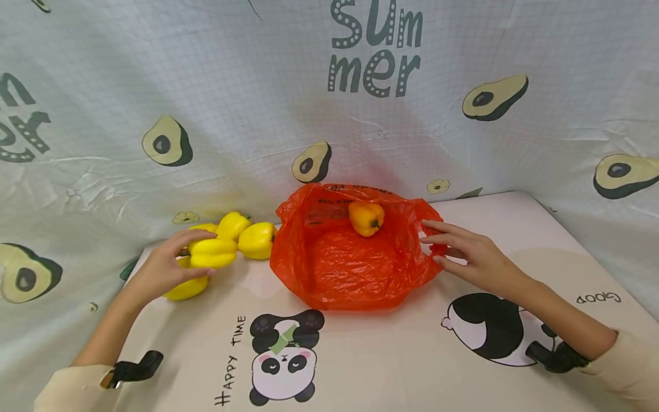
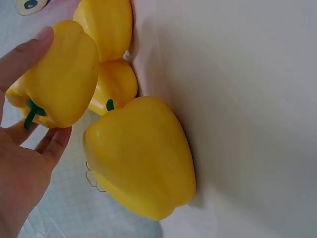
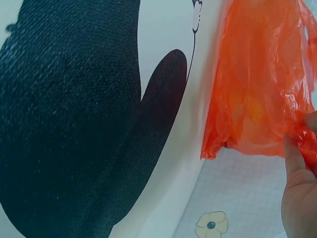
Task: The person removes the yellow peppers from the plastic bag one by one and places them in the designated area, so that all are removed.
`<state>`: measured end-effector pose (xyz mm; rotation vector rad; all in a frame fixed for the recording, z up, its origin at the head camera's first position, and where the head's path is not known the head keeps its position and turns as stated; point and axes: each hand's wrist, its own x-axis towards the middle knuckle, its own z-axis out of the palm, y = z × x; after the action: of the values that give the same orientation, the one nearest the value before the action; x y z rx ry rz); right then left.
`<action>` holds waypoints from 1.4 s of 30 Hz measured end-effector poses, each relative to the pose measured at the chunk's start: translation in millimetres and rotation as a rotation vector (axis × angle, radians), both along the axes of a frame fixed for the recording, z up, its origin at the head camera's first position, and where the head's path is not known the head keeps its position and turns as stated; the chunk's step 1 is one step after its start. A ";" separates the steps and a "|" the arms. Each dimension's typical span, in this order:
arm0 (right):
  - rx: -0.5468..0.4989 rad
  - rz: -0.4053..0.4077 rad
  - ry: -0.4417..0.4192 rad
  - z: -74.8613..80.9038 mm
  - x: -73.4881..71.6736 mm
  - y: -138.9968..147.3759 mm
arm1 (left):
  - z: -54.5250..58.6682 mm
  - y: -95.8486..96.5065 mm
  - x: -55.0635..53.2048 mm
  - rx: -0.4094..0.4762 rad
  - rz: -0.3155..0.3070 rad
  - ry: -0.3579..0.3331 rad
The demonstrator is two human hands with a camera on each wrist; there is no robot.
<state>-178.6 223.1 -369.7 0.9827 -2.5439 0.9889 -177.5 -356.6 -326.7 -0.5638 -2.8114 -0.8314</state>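
My left hand (image 1: 166,264) grips a yellow bell pepper (image 1: 213,253) between thumb and fingers, its green stem toward the palm in the left wrist view. Several more yellow peppers lie behind and below it, among them one (image 1: 257,240) beside the bag and a large one (image 2: 141,158) near the left wrist camera. A red plastic bag (image 1: 350,274) stands with its mouth wide, one orange-yellow pepper (image 1: 366,218) inside against the back wall. At the bag's right edge, my right hand (image 1: 479,260) holds the handle part, thumb and fingers pinching the film in the right wrist view (image 3: 299,198).
A pale table cover with printed pandas (image 1: 283,366) lies under everything. Behind it hangs a whitish curtain (image 1: 247,103) printed with avocados, meeting the table's back edge just behind the bag and peppers. Black camera straps (image 1: 136,366) sit at both wrists.
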 end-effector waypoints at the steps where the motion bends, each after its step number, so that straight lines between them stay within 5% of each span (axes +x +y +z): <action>1: 0.002 0.001 0.001 -0.1 -0.3 0.0 | -0.1 -0.1 -0.4 -0.006 0.005 0.002; 11: 0.007 0.003 0.002 1.0 -0.4 0.3 | 2.2 -4.0 -9.1 -0.049 -0.008 -0.040; 20: 0.014 0.002 0.010 2.4 -0.2 -0.2 | 8.3 -9.1 -19.4 -0.023 -0.072 0.053; 34: -0.011 0.013 0.015 4.4 1.6 -2.3 | 7.7 -12.7 -23.5 -0.136 -0.148 0.032; 42: -0.005 0.005 0.017 2.2 0.9 -0.7 | 8.2 -11.9 -25.1 -0.158 -0.154 -0.046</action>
<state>-177.7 222.4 -367.5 0.9924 -2.5251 0.9832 -202.6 -368.5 -318.5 -0.8031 -2.9226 -0.6584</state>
